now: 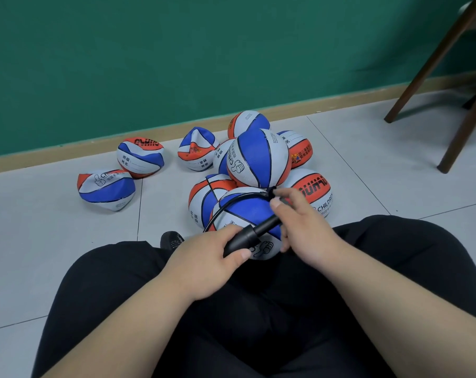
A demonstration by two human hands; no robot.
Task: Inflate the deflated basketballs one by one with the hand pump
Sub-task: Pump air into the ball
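Observation:
A blue, white and orange basketball (245,211) rests between my knees on the floor. Over it lies a black hand pump (252,233), slanting up to the right. My left hand (217,257) grips the pump's thick barrel. My right hand (302,219) grips the handle end, with the thumb on top. A thin black hose (231,204) loops from the pump's lower left end over the ball to a black tip near my right thumb. Round basketballs are piled behind it, the top one (258,159) blue and white. Three crumpled flat balls (106,189) lie to the left.
My black-trousered legs (395,268) spread on either side, with a black shoe (171,240) by the left knee. A green wall (177,55) with a tan skirting runs behind the balls. Dark wooden chair legs (428,77) stand at the right on grey tiles.

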